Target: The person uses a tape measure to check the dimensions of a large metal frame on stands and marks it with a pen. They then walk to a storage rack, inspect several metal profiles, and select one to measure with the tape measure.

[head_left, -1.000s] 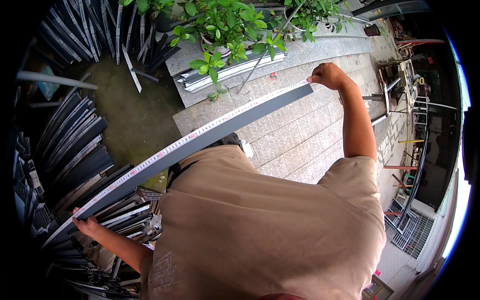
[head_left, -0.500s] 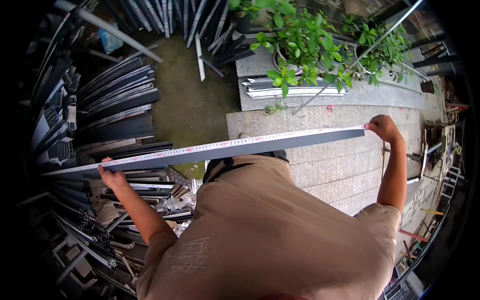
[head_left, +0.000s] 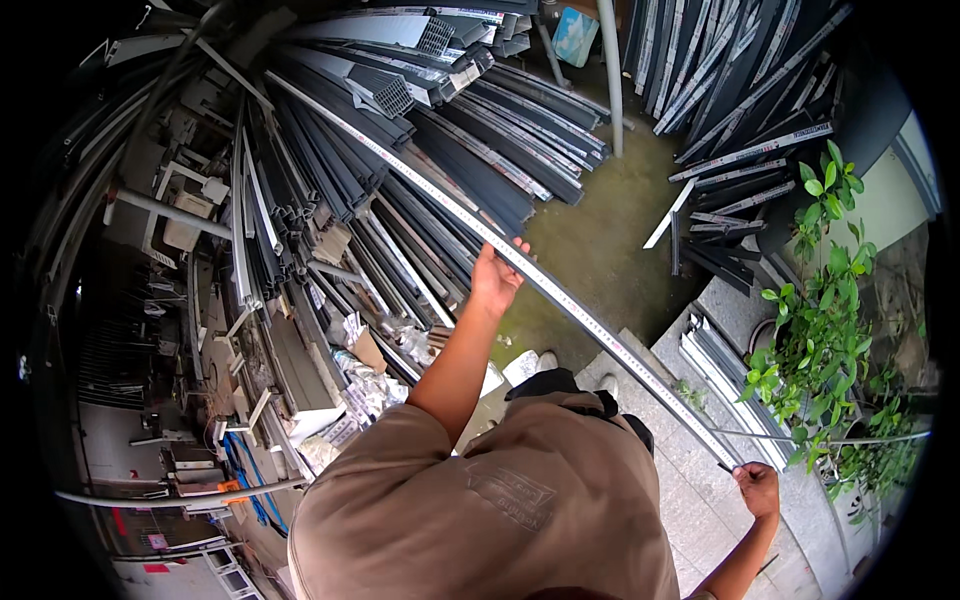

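Observation:
A long dark grey profile bar (head_left: 668, 390) runs slantwise across the view, from the stacks at upper left down to lower right. Along it lies a white measuring tape (head_left: 600, 336) with fine printed marks. My left hand (head_left: 498, 275) grips the bar and tape partway along, palm turned up and fingertips showing past the far edge. At the lower right end, my right hand (head_left: 757, 488) is closed on the tape's tip beside the bar's end. The far upper-left end blends into the stacked bars, so the tape's case cannot be made out.
Dark profiles (head_left: 480, 150) are stacked at upper left, with more profiles (head_left: 700, 80) at the back right. Potted green plants (head_left: 825, 365) stand at right by pale profiles (head_left: 715, 360). Wrapping scraps (head_left: 375, 385) lie left of my body; a grey pole (head_left: 612, 80) rises behind.
My body and view have turned left, so the bar now slants instead of lying nearly level across. Both hands keep their hold; the plants have shifted toward the view's right edge.

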Available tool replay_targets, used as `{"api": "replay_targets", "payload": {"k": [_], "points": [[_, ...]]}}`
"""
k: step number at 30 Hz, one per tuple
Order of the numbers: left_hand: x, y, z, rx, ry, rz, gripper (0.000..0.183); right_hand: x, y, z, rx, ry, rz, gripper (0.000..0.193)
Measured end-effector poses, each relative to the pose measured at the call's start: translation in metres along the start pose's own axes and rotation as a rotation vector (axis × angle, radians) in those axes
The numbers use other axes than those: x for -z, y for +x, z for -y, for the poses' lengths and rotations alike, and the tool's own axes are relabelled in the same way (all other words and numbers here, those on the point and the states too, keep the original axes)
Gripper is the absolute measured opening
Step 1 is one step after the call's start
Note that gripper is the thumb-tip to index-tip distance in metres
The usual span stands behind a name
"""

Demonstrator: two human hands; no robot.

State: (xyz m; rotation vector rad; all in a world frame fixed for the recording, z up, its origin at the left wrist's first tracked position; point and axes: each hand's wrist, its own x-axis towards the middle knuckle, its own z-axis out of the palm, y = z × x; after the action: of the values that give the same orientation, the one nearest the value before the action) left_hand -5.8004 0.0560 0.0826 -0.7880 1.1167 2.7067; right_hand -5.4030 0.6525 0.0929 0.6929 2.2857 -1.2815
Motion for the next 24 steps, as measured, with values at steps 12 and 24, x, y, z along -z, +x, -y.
{"api": "replay_targets", "payload": {"k": [12, 24], "points": [[0.030, -0.020, 0.038, 0.055, 0.061, -0.068, 0.047, -0.109, 0.078, 0.039, 0.070, 0.229, 0.102, 0.028], [0.021, -0.047, 0.072, 0.042, 0.269, -0.056, 0.063, -0.173, 0.110, 0.116, 0.118, 0.368, 0.231, 0.022]]}}
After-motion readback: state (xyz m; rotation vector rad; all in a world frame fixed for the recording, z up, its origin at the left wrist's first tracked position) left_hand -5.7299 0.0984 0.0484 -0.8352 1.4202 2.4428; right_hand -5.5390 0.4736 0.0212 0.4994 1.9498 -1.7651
